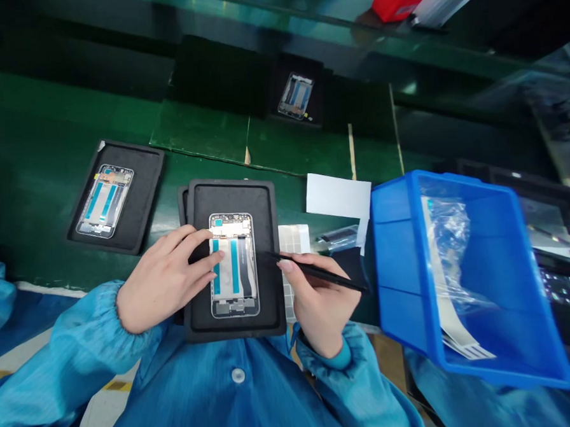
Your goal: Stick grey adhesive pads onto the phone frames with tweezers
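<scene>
An opened phone frame (228,267) lies in a black tray (266,214) in front of me, its circuit board and teal strips showing. My left hand (168,277) rests on the phone's left edge, fingers apart, with fingertips touching its upper left part. Just right of the phone, my right hand (320,294) holds black tweezers (331,277) like a pen. The tweezers' tip points left over the tray, apart from the phone. Under this tray, the edge of a second one shows at the left.
A blue bin (402,265) with plastic bags and pale strips stands on the right. Another phone in a black tray (143,202) lies left, and a third tray (318,103) sits farther back. White paper (336,195) lies beside the bin. A red box (398,0) is at the back.
</scene>
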A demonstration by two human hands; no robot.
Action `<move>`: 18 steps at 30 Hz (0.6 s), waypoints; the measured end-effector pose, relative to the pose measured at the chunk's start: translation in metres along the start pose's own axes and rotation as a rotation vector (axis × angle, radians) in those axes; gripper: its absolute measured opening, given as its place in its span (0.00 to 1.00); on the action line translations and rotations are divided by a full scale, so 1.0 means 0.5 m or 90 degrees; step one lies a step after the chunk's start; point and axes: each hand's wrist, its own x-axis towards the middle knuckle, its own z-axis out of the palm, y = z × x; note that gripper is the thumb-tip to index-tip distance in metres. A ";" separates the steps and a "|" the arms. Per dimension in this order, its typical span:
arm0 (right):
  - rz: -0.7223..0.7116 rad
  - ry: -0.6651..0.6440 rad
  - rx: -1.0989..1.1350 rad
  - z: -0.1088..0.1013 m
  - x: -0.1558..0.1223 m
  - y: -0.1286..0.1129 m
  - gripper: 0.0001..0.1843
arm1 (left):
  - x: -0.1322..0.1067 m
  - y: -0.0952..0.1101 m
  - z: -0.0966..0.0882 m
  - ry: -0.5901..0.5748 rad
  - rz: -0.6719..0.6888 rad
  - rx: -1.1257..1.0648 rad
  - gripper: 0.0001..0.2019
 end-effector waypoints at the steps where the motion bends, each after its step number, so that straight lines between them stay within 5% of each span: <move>1: 0.000 0.016 0.015 -0.003 -0.002 0.006 0.08 | -0.004 0.004 0.002 0.035 -0.035 -0.015 0.17; 6: 0.054 0.032 0.076 -0.008 -0.031 0.035 0.08 | -0.020 0.047 0.032 0.135 -0.373 -0.077 0.25; 11: 0.063 0.045 0.120 -0.004 -0.061 0.027 0.07 | -0.017 0.068 0.048 0.177 -0.439 -0.143 0.22; 15: 0.042 0.000 0.218 0.011 -0.063 -0.004 0.07 | -0.028 0.030 -0.003 0.217 -0.463 -0.201 0.21; 18: 0.032 -0.048 0.293 0.017 -0.053 -0.019 0.07 | -0.048 -0.038 -0.072 0.202 -0.567 -0.180 0.24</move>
